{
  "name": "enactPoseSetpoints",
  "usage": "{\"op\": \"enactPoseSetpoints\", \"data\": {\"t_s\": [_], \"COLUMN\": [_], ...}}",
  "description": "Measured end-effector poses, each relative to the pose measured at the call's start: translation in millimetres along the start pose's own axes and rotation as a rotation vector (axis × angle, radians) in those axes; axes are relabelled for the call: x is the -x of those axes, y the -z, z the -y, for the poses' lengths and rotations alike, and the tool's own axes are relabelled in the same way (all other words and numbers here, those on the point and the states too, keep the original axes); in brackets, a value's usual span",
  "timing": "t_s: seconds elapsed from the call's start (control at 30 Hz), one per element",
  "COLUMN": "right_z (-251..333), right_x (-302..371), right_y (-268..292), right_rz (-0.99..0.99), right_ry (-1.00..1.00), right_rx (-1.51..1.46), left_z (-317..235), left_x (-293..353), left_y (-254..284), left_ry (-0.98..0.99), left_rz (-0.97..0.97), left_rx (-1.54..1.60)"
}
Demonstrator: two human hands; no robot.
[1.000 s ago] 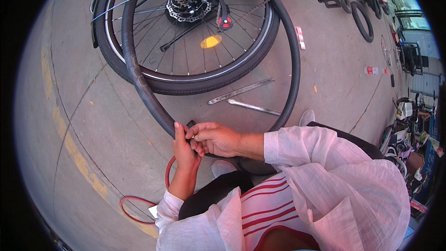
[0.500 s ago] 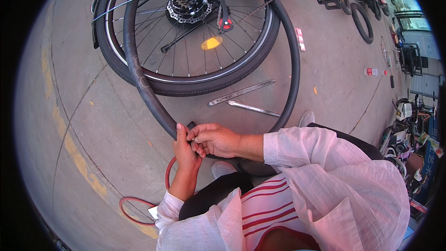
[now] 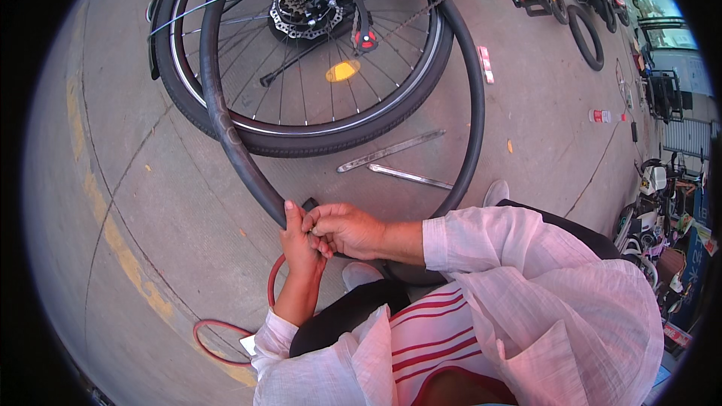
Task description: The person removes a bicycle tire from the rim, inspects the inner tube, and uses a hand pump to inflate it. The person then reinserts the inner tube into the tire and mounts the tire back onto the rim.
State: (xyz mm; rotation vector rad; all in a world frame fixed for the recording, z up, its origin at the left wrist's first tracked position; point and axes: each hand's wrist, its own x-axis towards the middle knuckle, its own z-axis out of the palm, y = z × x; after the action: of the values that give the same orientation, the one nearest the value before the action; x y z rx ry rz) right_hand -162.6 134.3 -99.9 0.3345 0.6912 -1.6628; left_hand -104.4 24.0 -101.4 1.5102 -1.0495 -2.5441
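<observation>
A black inner tube (image 3: 252, 174), rounded with air, forms a big loop that lies over the bicycle's rear wheel (image 3: 316, 144) and comes back to my hands. My left hand (image 3: 298, 244) is closed round the near left part of this tube, thumb pointing up. Close against it, my right hand (image 3: 347, 230) pinches with thumb and forefinger at something small by the tube; the fingers hide what it is. Two metal tyre levers (image 3: 392, 150) rest on the ground between the wheel and my hands. A red hose (image 3: 218, 322) runs behind my left forearm.
Wheel spokes, a disc brake (image 3: 301, 26) and a yellow reflector (image 3: 343, 70) fill the top. A small pink-and-white packet (image 3: 486, 65) is to the right, with a loose tyre (image 3: 587, 37) and a bottle (image 3: 600, 116) farther off. Assorted clutter lines the right edge.
My right hand has shifted very slightly left and its fingertips have moved a little at the tube. My left hand and the other things stay in place.
</observation>
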Motion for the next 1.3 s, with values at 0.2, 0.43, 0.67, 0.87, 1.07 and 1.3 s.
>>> {"op": "enactPoseSetpoints", "data": {"t_s": [0.2, 0.43, 0.67, 0.87, 1.07, 1.3], "right_z": [0.7, -2.6, 0.3, 1.0, 3.2, 2.3], "right_x": [-0.3, -3.0, -3.1, -3.3, -2.5, -3.9], "right_y": [-1.6, 2.6, 1.9, 0.2, -1.4, 1.4], "right_rz": [-0.019, -0.003, -0.012, -0.004, -0.021, -0.035], "right_ry": [-0.024, -0.028, -0.030, -0.029, -0.041, -0.044], "right_rx": [0.012, -0.030, -0.014, -0.004, -0.002, -0.009], "left_z": [1.2, 0.7, -1.7, 0.4, 0.5, -0.3], "left_x": [-1.9, -0.8, 2.8, -0.5, -1.7, 1.5], "left_y": [2.9, 2.7, -5.4, 0.6, 1.3, -5.1], "left_ry": [0.009, 0.018, 0.001, 0.003, 0.021, 0.014], "left_rz": [-0.002, -0.007, -0.014, 0.025, 0.006, -0.014], "left_rx": [-0.002, 0.005, -0.006, 0.024, 0.032, 0.017]}}
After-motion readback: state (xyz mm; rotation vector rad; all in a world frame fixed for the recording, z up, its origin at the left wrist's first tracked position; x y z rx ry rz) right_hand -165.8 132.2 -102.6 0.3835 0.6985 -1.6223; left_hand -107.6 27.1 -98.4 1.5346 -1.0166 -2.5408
